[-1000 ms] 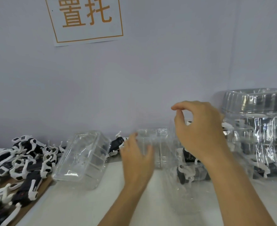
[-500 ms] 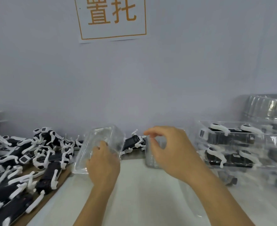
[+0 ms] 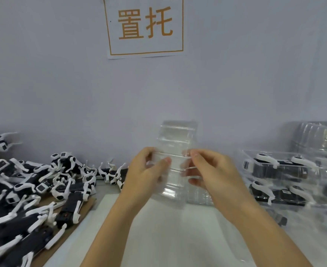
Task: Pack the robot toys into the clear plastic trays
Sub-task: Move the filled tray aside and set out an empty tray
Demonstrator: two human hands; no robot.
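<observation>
White table [image 3: 158, 237] w/ a grey wall behind. Your left hand [image 3: 145, 176] & right hand [image 3: 214, 174] both grip a clear tray [image 3: 175, 151], upright above the table; toys [image 3: 33, 189] piled left.

A white table [image 3: 178, 237] runs along a pale wall. On its left part lies a brown cardboard sheet [image 3: 66, 231], and a heap of black-and-white robot toys [image 3: 33, 189] rests on it, spreading back toward the wall. On the right part stand clear trays [image 3: 285, 182] already filled with toys, one above another. Behind them, in the far right corner, sits a stack of empty trays [image 3: 318, 135]. Another clear tray [image 3: 199, 197] lies near the middle of the table.
</observation>
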